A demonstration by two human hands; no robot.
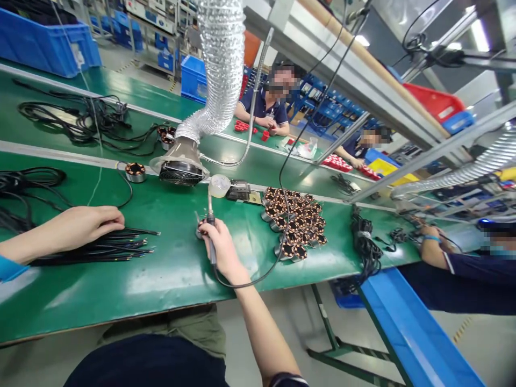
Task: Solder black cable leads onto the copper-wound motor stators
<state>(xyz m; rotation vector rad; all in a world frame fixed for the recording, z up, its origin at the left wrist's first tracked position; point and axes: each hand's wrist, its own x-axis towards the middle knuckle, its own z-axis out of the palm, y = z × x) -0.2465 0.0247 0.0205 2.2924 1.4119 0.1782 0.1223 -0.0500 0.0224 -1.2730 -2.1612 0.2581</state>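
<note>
My left hand (86,226) lies over a bundle of black cables (116,250) with bare ends, its fingers pressed together. Whether a cable is between the fingertips is hidden. In my right hand (226,250) is a soldering iron (211,217), held upright, its tip by a round whitish pot (220,185). A small metal part (198,228), partly covered, shows beside the right fingers. Right of this hand stands a cluster of copper-wound stators (294,220). One more stator (135,172), with a cable attached, sits at the back left.
A fume extraction hood (182,164) on a silver duct (221,54) hangs over the bench (169,290). The iron's cord loops across the stators. Coiled cables (366,242) lie at the right, beside a blue chute (415,328). Several co-workers sit around.
</note>
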